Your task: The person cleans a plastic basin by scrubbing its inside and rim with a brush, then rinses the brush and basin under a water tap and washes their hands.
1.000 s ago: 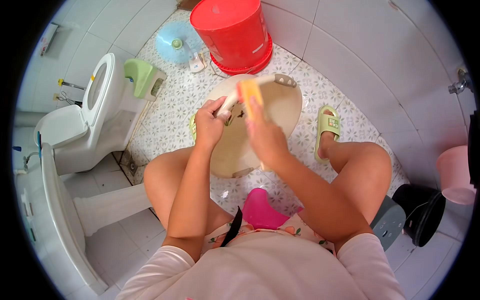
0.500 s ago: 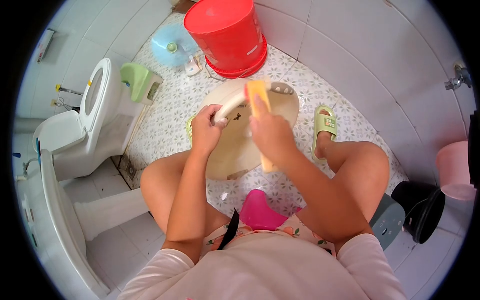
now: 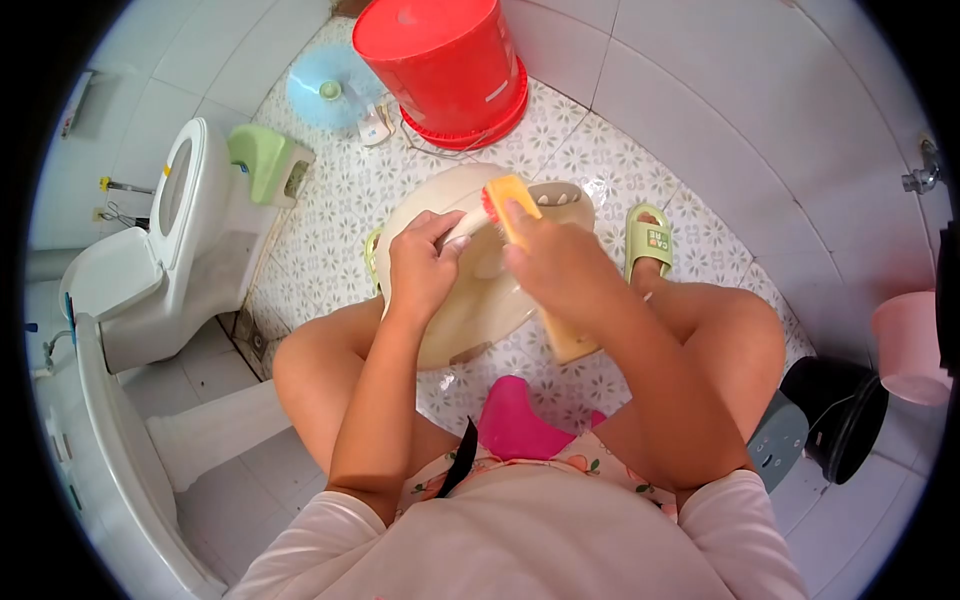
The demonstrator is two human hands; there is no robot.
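Head view: grips the rim of the cream basin (image 3: 455, 322), over the patterned floor (image 3: 610, 150), between thumb and fingers of the left hand (image 3: 422, 262). Holds the yellow brush (image 3: 513, 200) in the right hand (image 3: 565, 268), with red bristles (image 3: 488, 205) against that rim. Beyond the basin, shows a red bucket (image 3: 440, 68); left of the basin, a white toilet (image 3: 190, 245); right of it, a green slipper (image 3: 656, 240).
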